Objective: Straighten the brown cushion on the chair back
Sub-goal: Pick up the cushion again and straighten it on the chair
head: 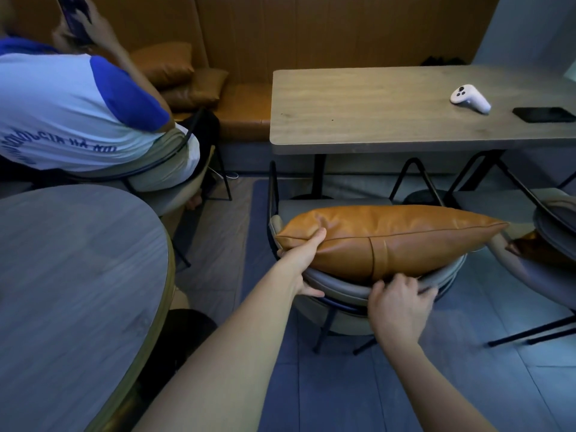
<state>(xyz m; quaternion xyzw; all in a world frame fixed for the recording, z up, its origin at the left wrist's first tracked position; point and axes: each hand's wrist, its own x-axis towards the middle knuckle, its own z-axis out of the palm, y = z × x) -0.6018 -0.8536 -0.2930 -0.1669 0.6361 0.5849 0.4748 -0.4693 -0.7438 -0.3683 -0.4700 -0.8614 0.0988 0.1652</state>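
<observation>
The brown leather cushion (pixel 386 238) lies lengthwise on top of the curved grey chair back (pixel 343 286), its seam facing me. My left hand (pixel 304 260) grips the cushion's left end, thumb over the top edge and fingers underneath. My right hand (pixel 400 299) rests at the cushion's lower middle edge where it meets the chair back, fingers curled over the rim; whether it holds the cushion or only the rim I cannot tell.
A rectangular wooden table (pixel 374 120) stands beyond the chair, with a white controller (pixel 470 98) and a black phone (pixel 544 114). A round table (pixel 62 275) is at my left. A seated person (pixel 78 113) is at upper left. Another chair (pixel 551 238) stands right.
</observation>
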